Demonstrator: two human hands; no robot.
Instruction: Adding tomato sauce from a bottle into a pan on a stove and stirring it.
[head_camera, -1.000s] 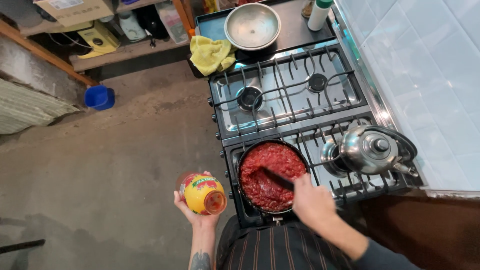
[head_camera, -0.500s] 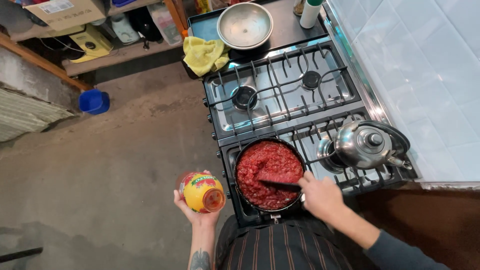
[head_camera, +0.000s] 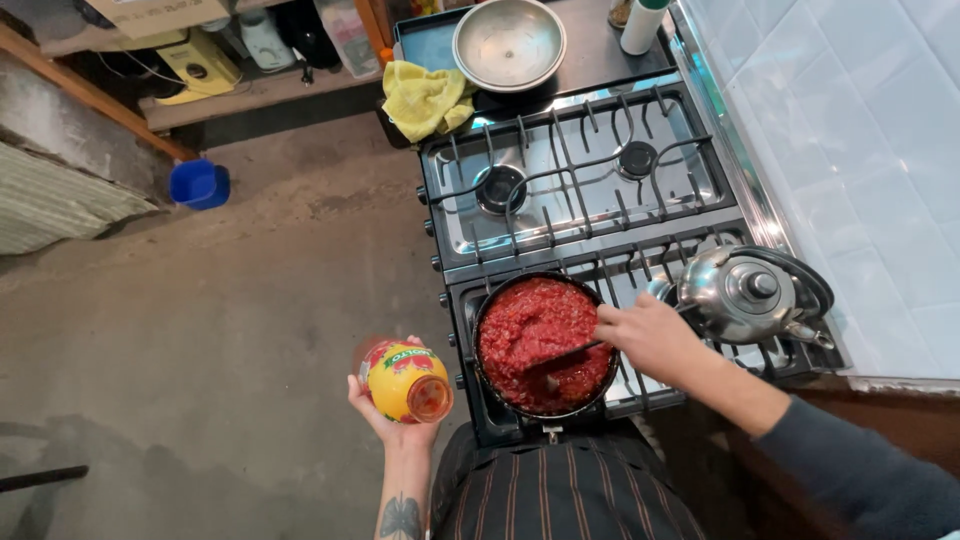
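A black pan (head_camera: 485, 370) full of chunky red sauce (head_camera: 535, 330) sits on the near left burner of the gas stove (head_camera: 580, 190). My right hand (head_camera: 650, 335) grips a dark utensil (head_camera: 565, 357) whose end lies in the sauce at the pan's right side. My left hand (head_camera: 392, 420) holds a yellow and red jar (head_camera: 405, 380) on its side, open mouth towards me, out over the floor left of the stove.
A steel kettle (head_camera: 745, 290) stands on the near right burner, close to my right hand. The two far burners are bare. Beyond the stove are a steel bowl (head_camera: 508, 42), a yellow cloth (head_camera: 425, 98) and a white bottle (head_camera: 642, 22). A blue tub (head_camera: 198, 184) sits on the concrete floor.
My right hand has shifted from the pan's near edge to its right side, dragging the utensil through the sauce. The jar stays in my left hand, about where it was.
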